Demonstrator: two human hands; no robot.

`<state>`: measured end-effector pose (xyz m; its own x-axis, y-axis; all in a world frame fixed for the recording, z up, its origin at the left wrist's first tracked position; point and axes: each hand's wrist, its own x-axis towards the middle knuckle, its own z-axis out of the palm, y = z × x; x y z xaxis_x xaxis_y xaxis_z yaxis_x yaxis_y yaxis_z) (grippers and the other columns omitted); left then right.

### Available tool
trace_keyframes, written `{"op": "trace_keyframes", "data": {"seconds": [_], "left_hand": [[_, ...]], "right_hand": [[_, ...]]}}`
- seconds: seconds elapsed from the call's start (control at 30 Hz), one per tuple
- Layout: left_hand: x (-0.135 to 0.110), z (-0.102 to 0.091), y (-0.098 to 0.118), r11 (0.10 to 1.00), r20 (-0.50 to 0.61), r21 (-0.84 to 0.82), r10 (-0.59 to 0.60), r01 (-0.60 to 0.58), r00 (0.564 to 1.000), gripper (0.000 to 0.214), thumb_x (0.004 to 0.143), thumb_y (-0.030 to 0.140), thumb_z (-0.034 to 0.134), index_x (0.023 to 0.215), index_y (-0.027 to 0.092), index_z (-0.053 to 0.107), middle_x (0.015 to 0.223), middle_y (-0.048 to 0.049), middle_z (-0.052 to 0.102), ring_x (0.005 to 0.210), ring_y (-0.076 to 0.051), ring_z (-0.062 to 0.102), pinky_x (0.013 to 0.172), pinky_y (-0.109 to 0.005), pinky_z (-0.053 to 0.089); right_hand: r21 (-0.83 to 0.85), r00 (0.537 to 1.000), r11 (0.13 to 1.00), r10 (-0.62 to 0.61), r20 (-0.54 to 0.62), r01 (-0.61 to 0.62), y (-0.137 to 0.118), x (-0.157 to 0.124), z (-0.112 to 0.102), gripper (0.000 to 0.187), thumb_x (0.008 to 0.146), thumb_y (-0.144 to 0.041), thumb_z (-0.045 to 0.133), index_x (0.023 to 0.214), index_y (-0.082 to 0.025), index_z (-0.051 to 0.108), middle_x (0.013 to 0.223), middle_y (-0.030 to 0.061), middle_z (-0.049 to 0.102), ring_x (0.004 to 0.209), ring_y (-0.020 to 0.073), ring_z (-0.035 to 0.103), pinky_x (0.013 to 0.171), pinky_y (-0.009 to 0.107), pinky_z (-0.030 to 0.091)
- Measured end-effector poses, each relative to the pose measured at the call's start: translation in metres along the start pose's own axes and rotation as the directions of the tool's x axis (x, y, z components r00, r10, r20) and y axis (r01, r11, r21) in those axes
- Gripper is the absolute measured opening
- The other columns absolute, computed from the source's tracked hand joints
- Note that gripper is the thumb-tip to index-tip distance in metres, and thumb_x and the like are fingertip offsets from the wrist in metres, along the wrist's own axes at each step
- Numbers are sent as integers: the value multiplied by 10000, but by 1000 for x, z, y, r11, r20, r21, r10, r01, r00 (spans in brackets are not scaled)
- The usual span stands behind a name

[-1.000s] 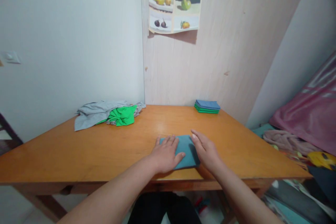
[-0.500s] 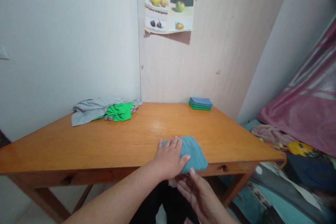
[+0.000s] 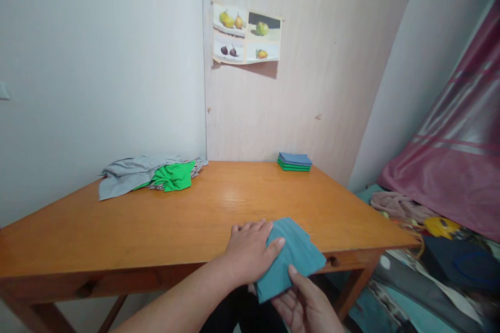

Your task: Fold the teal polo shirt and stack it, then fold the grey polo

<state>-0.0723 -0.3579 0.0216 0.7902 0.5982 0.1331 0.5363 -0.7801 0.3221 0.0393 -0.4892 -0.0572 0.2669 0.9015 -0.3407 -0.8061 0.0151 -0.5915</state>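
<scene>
The left hand lies flat over the blue cloth, thumb spread; the right hand pinches the near edge – thumb on top, fingers beneath. The cloth overhangs the front of the table, so a steady palm and light pinch should keep its layers aligned. A second ago it lay wholly on the wood – now it sits turned.

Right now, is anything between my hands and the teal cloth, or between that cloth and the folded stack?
Nothing visible is in the way. Your left hand lies on the teal cloth, and your right hand holds its near edge. Tabletop runs between cloth and folded stack; the crumpled pile lies off to the left.
</scene>
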Motion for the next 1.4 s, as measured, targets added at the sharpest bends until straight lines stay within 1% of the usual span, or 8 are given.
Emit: {"op": "trace_keyframes", "data": {"seconds": [0.17,0.3,0.47,0.6,0.83,1.03,1.2,1.4], "left_hand": [[30,0,-29,997,-92,-57,-62,57,994,696,975,675,148,1363,256,546,1415,-88,575,1288,-295,523,1039,-463,397],[65,2,-58,994,-123,-39,-106,102,987,652,987,642,180,1216,216,616,1277,-118,649,1166,-287,597,954,-413,450],[110,9,-83,982,-155,40,-175,183,972,545,987,593,265,1055,197,633,1169,-124,671,1075,-276,622,863,-370,465],[140,16,-89,975,-167,97,-181,198,969,502,970,576,313,1031,197,636,1156,-131,670,1109,-294,602,900,-406,450],[188,32,-90,988,-146,116,-83,100,986,622,932,648,320,1236,195,619,1389,-160,563,1339,-368,442,1107,-592,281],[197,43,-94,994,-82,85,-56,63,995,785,918,718,269,1449,182,487,1558,-158,390,1465,-381,271,1176,-632,149],[194,40,-91,994,-23,60,-95,96,995,786,914,704,321,1475,176,470,1582,-147,348,1484,-384,226,1190,-638,129],[193,36,-84,992,0,45,-122,122,993,770,923,653,361,1490,141,453,1589,-154,328,1489,-380,210,1195,-644,83]], "right_hand": [[-15,996,999,-49,-74,48,-40,1,-7,615,698,-351,873,1213,-179,583,1036,143,766,958,289,736,874,429,586],[-57,969,976,-217,-116,211,-83,12,2,530,727,-290,845,1181,-209,583,1049,106,766,894,255,748,809,393,618],[-121,908,915,-398,-127,384,-138,45,8,376,778,-210,786,1106,-240,605,1008,48,773,818,188,751,692,286,635],[-122,895,898,-434,-101,422,-176,79,5,277,799,-177,752,1033,-226,613,920,36,776,753,182,750,657,280,636],[-170,870,860,-493,-26,482,-234,149,9,198,819,-219,720,980,-219,604,851,6,766,701,169,736,626,267,614],[-184,840,827,-542,-12,531,-284,223,19,149,841,-242,680,940,-230,569,756,-31,725,646,138,702,591,233,584],[-135,851,845,-525,-31,517,-316,287,29,119,862,-251,649,918,-240,545,723,-37,690,642,141,684,583,246,583],[-128,847,846,-527,-64,517,-340,354,39,28,914,-261,554,911,-237,539,701,-27,656,610,137,654,526,226,565]]}}
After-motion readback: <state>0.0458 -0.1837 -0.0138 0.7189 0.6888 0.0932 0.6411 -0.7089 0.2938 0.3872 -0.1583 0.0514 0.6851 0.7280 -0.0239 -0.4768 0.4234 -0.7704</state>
